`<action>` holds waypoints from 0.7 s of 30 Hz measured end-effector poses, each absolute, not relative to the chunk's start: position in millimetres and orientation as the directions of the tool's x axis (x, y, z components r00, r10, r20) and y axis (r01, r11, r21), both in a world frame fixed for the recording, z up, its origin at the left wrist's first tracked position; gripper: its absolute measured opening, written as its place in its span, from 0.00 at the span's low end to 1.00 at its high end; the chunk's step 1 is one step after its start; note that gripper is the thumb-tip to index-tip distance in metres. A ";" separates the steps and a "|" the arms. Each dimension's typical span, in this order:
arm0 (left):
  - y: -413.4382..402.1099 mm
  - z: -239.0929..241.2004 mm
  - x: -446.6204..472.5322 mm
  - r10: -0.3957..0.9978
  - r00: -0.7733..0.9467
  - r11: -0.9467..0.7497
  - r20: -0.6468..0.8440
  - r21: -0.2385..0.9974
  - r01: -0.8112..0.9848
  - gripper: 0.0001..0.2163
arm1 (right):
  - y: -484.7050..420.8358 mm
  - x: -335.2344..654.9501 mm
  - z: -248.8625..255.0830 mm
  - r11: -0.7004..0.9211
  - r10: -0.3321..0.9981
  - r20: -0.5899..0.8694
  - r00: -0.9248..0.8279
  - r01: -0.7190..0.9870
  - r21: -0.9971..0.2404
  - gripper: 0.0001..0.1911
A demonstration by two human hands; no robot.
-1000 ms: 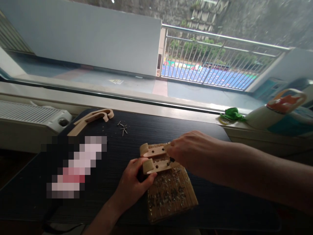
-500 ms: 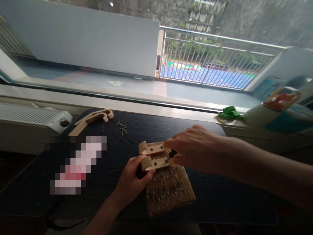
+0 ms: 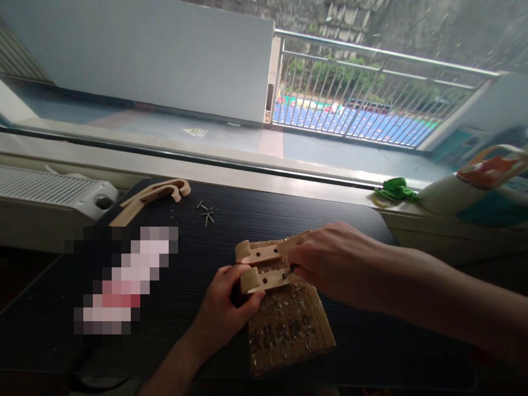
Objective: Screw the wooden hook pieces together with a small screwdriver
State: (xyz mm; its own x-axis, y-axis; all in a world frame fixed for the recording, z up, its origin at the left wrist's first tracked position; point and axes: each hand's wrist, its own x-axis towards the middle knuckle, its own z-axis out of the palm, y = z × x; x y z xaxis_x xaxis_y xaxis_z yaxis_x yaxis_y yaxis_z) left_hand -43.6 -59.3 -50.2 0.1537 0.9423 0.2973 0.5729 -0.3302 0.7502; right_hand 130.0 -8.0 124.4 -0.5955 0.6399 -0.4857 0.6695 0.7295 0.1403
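A light wooden piece (image 3: 260, 267) with two curved, drilled arms rests on a worn wooden block (image 3: 289, 327) on the dark table (image 3: 198, 247). My left hand (image 3: 225, 311) is closed round the piece's near left end and holds it steady. My right hand (image 3: 330, 264) is closed in a pinch on a small dark tool (image 3: 290, 269), whose tip touches the near arm of the piece. Most of the tool is hidden by my fingers.
Curved wooden parts (image 3: 154, 197) lie at the table's far left, with several small nails (image 3: 206, 212) scattered beside them. A radiator (image 3: 49, 190) stands at the left. On the window sill sit a green cloth (image 3: 394, 190) and a white jug (image 3: 470, 190).
Both hands keep their grip on the piece and the tool. My right hand has shifted slightly over the near arm, and the camera has tilted a little.
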 end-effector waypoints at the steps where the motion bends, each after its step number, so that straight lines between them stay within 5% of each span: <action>1: -59.4 -50.5 -43.7 0.943 0.151 -0.328 0.297 0.751 0.573 0.11 | -6.7 128.6 124.6 0.720 0.649 -0.487 -0.584 0.680 0.143 0.07; 13: -61.5 -51.3 -44.2 0.950 0.142 -0.308 0.277 0.778 0.547 0.12 | -9.2 121.6 139.7 0.745 0.662 -0.383 -0.644 0.621 0.243 0.05; 17: -60.5 -49.7 -44.4 0.948 0.148 -0.315 0.281 0.773 0.551 0.11 | -17.5 113.5 155.3 0.789 0.587 -0.565 -0.580 0.565 0.241 0.08; 21: -59.3 -48.5 -44.2 0.940 0.160 -0.338 0.301 0.757 0.559 0.10 | -10.4 115.2 145.4 0.786 0.573 -0.558 -0.600 0.595 0.168 0.08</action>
State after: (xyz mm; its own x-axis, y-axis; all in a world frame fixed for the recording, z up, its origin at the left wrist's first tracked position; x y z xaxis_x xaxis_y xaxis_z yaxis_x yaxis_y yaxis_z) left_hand -44.2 -59.3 -48.5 0.1605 0.9401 0.3009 0.5588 -0.3378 0.7574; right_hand 115.2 -10.4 145.4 -0.6003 0.5732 -0.5577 0.5946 0.7863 0.1682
